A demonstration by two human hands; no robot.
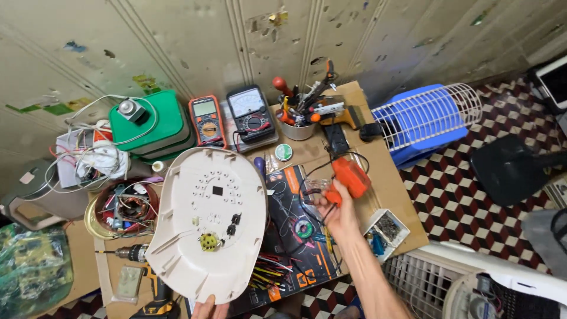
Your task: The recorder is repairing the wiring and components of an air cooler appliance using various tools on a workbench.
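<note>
The left hand [208, 308] grips the near edge of a cream plastic fan housing [207, 221], tilted up over the counter [394, 195]. The right hand [336, 207] is closed around an orange soldering gun [349, 179], just right of the housing. Apparently wiring is being prepared; soldering calls for steadying the housing. An orange-and-black flat package [295, 236] lies beneath, centre-near.

A tool [349, 177] is gripped in the right hand [334, 211], above a solder spool [304, 229]. A plastic cover [207, 221] is held left of it by the left hand [208, 308]. Two meters [231, 121] are set beyond.
</note>
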